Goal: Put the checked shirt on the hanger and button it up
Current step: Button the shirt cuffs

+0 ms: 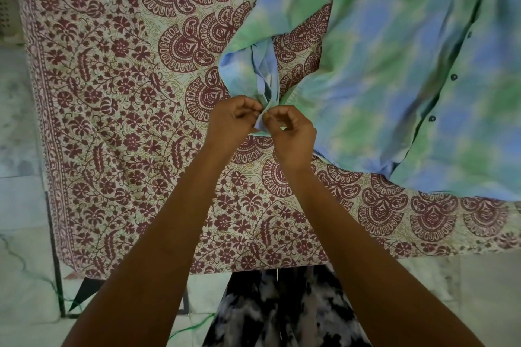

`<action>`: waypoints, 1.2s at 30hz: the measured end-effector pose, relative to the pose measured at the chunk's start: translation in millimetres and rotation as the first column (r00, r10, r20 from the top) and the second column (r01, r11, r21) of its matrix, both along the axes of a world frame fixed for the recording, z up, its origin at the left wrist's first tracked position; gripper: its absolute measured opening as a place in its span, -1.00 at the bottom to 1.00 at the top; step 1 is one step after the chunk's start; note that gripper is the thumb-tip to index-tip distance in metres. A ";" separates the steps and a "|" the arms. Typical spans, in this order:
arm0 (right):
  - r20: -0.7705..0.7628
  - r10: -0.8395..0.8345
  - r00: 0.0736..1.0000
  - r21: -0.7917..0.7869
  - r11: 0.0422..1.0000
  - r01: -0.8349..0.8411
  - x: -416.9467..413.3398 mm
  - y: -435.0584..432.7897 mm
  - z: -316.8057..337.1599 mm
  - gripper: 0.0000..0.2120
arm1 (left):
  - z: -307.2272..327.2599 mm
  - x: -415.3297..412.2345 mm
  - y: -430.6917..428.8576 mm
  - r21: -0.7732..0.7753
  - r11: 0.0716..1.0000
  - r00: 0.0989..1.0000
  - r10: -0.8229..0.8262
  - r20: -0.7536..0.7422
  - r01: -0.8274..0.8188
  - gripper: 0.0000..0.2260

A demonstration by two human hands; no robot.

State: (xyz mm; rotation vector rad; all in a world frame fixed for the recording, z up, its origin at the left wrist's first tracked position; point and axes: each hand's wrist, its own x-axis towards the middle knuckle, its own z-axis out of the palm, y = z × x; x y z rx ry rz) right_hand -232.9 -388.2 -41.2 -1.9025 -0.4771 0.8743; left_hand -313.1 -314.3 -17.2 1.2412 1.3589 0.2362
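Head view, starting at the left: a pale marble floor [17, 177] runs along the edge of the surface [112, 121], which is covered by a cream cloth printed with maroon flowers and paisley fans. Near the middle, my left hand [235, 118] has its fingers curled, with thumb and forefinger pinching the end of the shirt's sleeve [262, 87]. My right hand [293, 132] is right against it and pinches the same cuff edge from the other side, fingers curled in. What sits between the fingertips is too small to make out; it may be a cuff button. The checked shirt [394, 79], blue and green, lies spread on the cloth at the right, its sleeve bending down to my hands. Dark buttons [453, 77] run down its front.
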 end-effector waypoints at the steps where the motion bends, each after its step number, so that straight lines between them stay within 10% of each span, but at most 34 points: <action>1: 0.051 0.019 0.998 -0.005 1.000 -0.019 0.2 0.4 0.7 -0.95 | 2.8 1.5 0.8 -0.037 0.999 0.999 0.034 0.009 -0.033 -0.84; 10: 0.292 0.059 0.955 -0.039 0.998 -0.050 -5.9 -5.8 3.2 -0.93 | 8.3 10.1 -11.5 -0.324 0.904 0.929 0.339 0.147 -0.278 -0.95; 18: 0.320 0.089 0.943 -0.080 0.995 -0.067 -5.2 -2.8 1.3 -0.90 | 0.6 16.7 -18.4 -0.025 0.974 0.974 0.226 0.016 -0.225 -0.94; 36: 0.413 0.033 0.910 0.007 0.999 -0.040 -10.0 9.9 -1.2 -0.89 | 2.8 17.7 5.2 0.035 0.987 0.987 0.158 -0.009 -0.158 -0.80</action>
